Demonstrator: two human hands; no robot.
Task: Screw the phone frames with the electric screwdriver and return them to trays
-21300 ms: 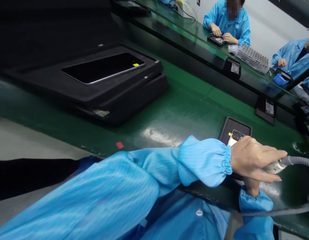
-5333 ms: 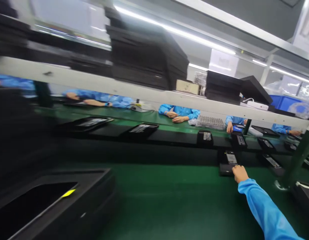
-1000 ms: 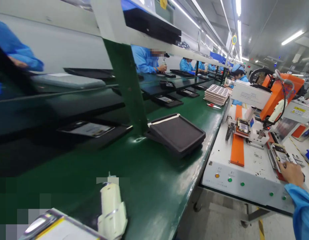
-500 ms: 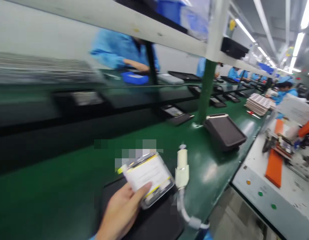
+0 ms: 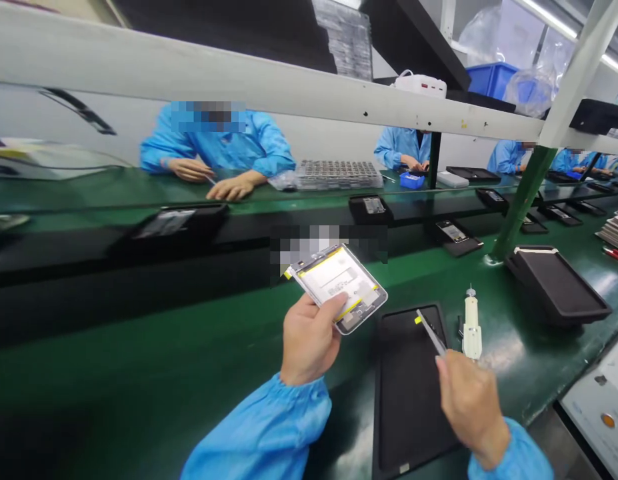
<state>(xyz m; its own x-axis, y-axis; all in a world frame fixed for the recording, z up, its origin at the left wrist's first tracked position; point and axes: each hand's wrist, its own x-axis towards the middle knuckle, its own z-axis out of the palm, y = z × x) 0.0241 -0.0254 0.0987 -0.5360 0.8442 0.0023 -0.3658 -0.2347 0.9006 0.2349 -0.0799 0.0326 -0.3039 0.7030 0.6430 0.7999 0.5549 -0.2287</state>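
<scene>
The left hand (image 5: pixel 309 337) grips the open phone (image 5: pixel 339 287) up beside the black tray (image 5: pixel 409 400), and the right hand (image 5: pixel 469 400) pinches tweezers (image 5: pixel 431 333) over it, not yet touching the phone.

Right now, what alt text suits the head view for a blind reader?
The left hand holds an open phone above a green bench, while the right hand holds a thin tool over a black tray. Blue-coated workers sit opposite.
</scene>
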